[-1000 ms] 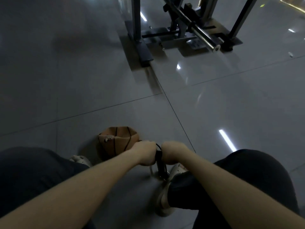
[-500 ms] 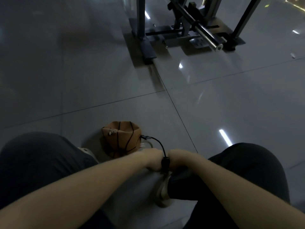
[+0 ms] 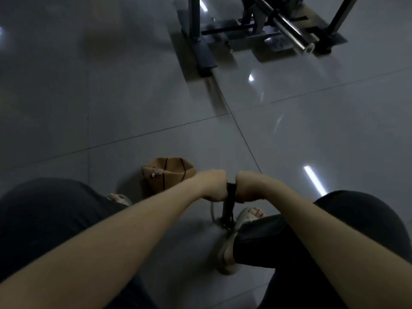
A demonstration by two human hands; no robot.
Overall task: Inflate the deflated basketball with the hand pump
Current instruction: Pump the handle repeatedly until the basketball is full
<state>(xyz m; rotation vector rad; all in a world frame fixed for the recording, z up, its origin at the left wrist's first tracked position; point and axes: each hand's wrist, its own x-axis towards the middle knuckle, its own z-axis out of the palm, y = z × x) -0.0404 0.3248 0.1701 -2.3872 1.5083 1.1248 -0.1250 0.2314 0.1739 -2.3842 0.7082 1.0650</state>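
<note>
A crumpled, deflated orange basketball (image 3: pixel 168 173) lies on the grey tiled floor just left of my hands. A black hand pump (image 3: pixel 229 208) stands upright between my knees, its base by my right foot. My left hand (image 3: pixel 211 185) grips the left end of the pump's handle and my right hand (image 3: pixel 249 186) grips the right end, fists side by side with the handle raised. A thin hose (image 3: pixel 213 210) curves down beside the pump; its end at the ball is hidden behind my left hand.
My sandalled right foot (image 3: pixel 236 244) sits next to the pump's base, my left foot (image 3: pixel 118 198) peeks out by my left knee. A metal gym frame (image 3: pixel 200 50) with a chrome bar (image 3: pixel 289 27) stands on the floor farther ahead.
My hands have risen with the pump handle from the low position half a second ago, exposing the pump's shaft. The view has tilted slightly.
</note>
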